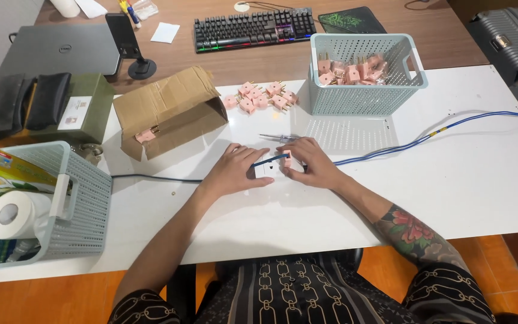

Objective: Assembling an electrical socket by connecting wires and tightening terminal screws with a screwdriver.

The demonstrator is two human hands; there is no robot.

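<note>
My left hand (235,170) and my right hand (313,162) meet at the middle of the white table (463,180). Between them they hold a small white block (267,168) with a pink plug (286,159) at its right side. A blue cable (427,137) runs from the right edge of the table to the block, its end lying across the top of the block. A thin screwdriver (278,138) lies just beyond my hands. Several loose pink plugs (261,96) lie further back.
A pale green basket (364,96) with pink plugs stands behind right. An open cardboard box (166,111) lies behind left. Another basket (79,204) with a paper roll sits at the left edge. A keyboard (253,27), laptop (61,51) and suitcase (511,45) lie beyond.
</note>
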